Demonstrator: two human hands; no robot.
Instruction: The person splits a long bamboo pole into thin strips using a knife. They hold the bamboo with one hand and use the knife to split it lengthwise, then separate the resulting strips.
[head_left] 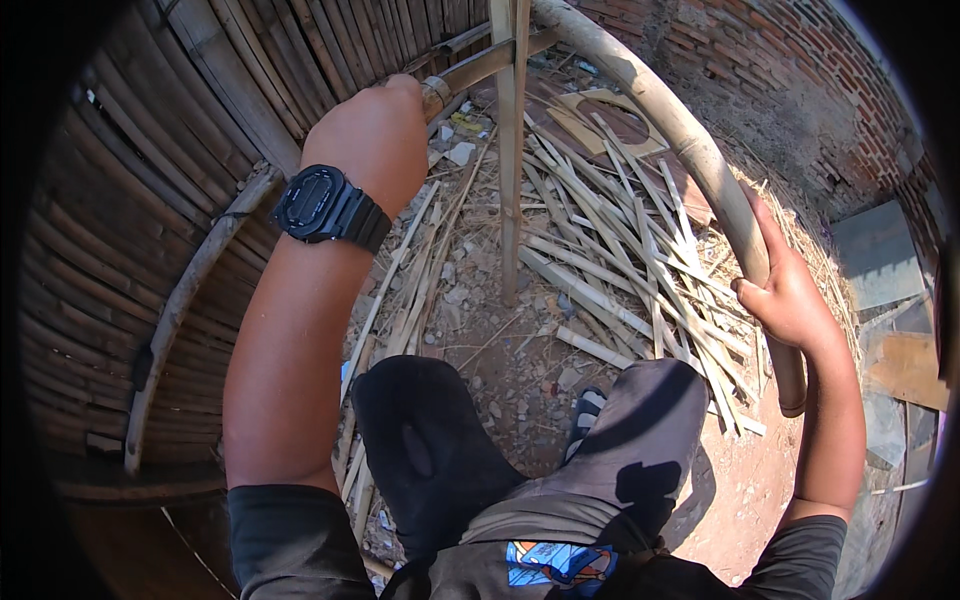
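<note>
My left hand (375, 125), with a black watch on its wrist, is closed around the handle of a machete (475, 70). Its brownish blade reaches right and meets an upright bamboo strip (509, 170) near the top; how deep it sits in the strip I cannot tell. My right hand (790, 300) wraps round a thick bamboo pole (690, 140). The pole slants up and left, its far end by the blade's tip, its near end below my right hand. The strip's lower end comes down to the ground between my knees and the pile.
Split bamboo strips (620, 240) lie heaped ahead, with more along the left. A slatted bamboo wall (130, 200) stands close on my left, a brick wall (800, 70) at the far right. Grey sheets (880, 255) lie at the right. Rubble covers the ground.
</note>
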